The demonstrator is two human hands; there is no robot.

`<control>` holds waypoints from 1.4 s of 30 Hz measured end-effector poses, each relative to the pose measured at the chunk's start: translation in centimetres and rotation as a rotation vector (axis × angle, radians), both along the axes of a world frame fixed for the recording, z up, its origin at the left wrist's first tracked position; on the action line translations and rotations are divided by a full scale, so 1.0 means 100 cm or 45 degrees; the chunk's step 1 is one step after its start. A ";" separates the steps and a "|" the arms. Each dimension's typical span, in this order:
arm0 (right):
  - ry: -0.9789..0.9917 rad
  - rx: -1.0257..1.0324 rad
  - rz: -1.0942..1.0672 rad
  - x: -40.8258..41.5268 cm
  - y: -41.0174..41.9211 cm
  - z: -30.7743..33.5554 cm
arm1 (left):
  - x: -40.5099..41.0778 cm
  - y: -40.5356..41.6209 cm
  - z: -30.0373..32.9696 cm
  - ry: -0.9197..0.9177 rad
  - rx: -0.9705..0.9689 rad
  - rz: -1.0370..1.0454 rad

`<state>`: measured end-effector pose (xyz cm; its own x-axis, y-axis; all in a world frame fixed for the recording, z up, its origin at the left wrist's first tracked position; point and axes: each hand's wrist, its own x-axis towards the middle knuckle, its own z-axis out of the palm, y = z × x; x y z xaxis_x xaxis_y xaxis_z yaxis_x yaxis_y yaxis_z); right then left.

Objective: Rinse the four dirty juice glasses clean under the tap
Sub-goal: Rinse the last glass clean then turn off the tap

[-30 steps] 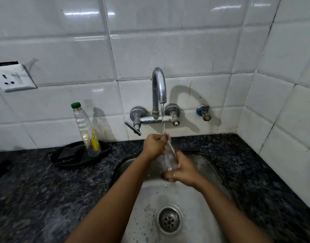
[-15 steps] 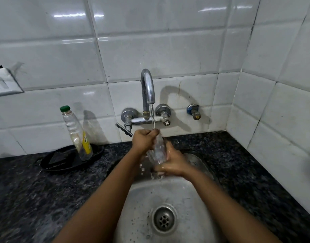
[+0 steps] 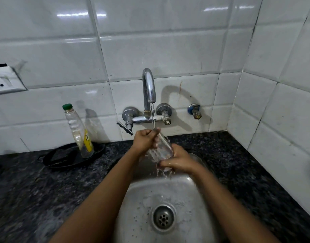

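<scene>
A clear juice glass (image 3: 162,149) is held tilted over the steel sink (image 3: 182,186), right under the running chrome tap (image 3: 148,88). My right hand (image 3: 179,160) grips the glass at its lower end. My left hand (image 3: 145,140) is curled at the rim, its fingers reaching into the mouth of the glass. The water stream (image 3: 153,118) lands on my left fingers and the rim, and water spills from under the glass into the basin. No other glasses are in view.
A plastic bottle with a green cap (image 3: 79,132) stands on a black tray (image 3: 63,159) at the left of the dark granite counter (image 3: 238,163). A wall socket (image 3: 6,81) sits far left. A small valve (image 3: 195,112) is right of the tap. The drain (image 3: 163,219) lies below my arms.
Both hands keep the glass under the stream and have risen a little closer to the spout. Water now pours from below the glass. My view swayed slightly sideways.
</scene>
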<state>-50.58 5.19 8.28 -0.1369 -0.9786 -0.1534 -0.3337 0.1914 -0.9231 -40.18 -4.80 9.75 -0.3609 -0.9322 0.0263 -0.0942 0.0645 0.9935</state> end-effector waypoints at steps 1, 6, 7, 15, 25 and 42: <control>-0.338 0.025 0.030 -0.004 0.002 0.002 | 0.004 0.002 0.002 0.113 0.059 -0.039; 0.235 0.042 -0.088 0.010 0.008 0.022 | 0.008 0.001 0.010 -0.049 0.090 -0.158; 0.703 0.012 -0.141 0.021 0.009 0.025 | 0.006 0.001 0.012 -0.106 0.089 -0.142; -0.025 -0.050 0.058 0.003 -0.008 0.012 | 0.008 -0.001 0.015 0.039 0.049 0.008; 1.355 -0.120 -0.281 0.033 -0.002 0.011 | -0.002 0.005 0.020 -0.114 0.014 -0.039; 1.362 -0.127 -0.232 0.034 -0.008 -0.004 | -0.004 0.002 0.004 -0.246 -0.016 0.143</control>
<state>-47.22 4.39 7.89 -0.2968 -0.9315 0.2101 -0.9476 0.2599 -0.1859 -40.55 -4.62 10.15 -0.2541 -0.9669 -0.0218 -0.2901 0.0547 0.9554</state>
